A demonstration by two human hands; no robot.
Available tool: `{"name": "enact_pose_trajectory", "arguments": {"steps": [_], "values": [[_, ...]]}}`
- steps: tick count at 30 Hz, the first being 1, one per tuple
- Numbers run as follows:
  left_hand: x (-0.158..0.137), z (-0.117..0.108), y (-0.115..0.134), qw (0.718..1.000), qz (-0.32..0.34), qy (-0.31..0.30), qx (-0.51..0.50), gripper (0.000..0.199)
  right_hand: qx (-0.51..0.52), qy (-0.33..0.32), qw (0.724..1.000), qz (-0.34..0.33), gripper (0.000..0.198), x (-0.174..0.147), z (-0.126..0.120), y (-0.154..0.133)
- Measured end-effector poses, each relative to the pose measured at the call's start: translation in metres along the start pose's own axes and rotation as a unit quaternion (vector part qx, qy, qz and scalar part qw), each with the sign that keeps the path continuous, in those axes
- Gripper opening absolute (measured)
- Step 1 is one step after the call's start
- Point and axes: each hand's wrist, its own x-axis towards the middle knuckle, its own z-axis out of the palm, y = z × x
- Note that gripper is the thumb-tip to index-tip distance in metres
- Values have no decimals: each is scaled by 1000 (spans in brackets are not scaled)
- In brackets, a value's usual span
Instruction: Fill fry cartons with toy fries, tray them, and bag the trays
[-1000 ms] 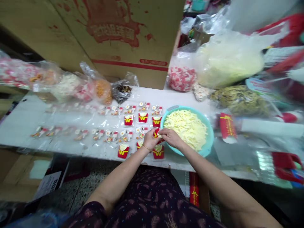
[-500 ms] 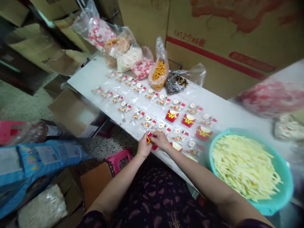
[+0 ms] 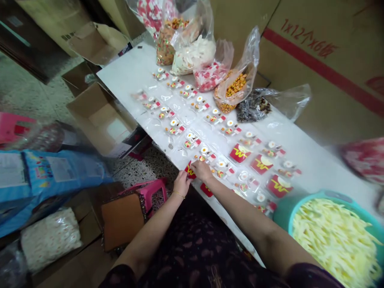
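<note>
A: What can you read on the piece between the hands?
B: A yellow W on the red piece (image 3: 190,169). It lies at the near edge of the white table (image 3: 303,140).

A: And the hands?
B: The right hand (image 3: 203,171) bends its fingers over the piece's upper right side, touching it. The left hand (image 3: 181,183) is half curled at its lower edge. Whether either one grips it, I cannot tell.

A: Any more of those letters?
B: Yes, three red W pieces (image 3: 240,153) sit in a row farther along the table, towards the teal basin (image 3: 325,195) of pale yellow strips (image 3: 336,240). Another red piece (image 3: 207,189) shows partly beside the right forearm.

A: What about that big carton (image 3: 339,84)?
B: Handwritten-looking red characters read "1x12个x6板", just above a red stripe.

A: The other labels?
B: The open box (image 3: 99,120) has a white label (image 3: 119,150), and the blue bag (image 3: 42,176) has pale printed panels; both are too blurred for me to read.
</note>
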Motion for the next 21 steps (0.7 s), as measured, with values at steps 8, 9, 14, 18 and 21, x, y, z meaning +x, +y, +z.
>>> {"name": "enact_pose_trajectory", "arguments": {"steps": [8, 9, 14, 18, 21], "values": [[5, 1, -1, 999, 0, 7, 51, 7, -156, -14, 981, -117, 22, -30, 12, 9], [6, 0, -1, 998, 3, 4, 62, 7, -168, -32, 977, -127, 22, -30, 15, 10], [7, -6, 4, 992, 16, -15, 128, 8, -160, -35, 977, -135, 26, -31, 13, 21], [13, -12, 12, 985, 54, 23, 163, 18, -77, 50, 985, -146, 32, -62, 1, 47], [25, -10, 16, 974, 93, 29, 203, 27, -9, 123, 981, -148, 31, -102, -2, 68]]}}
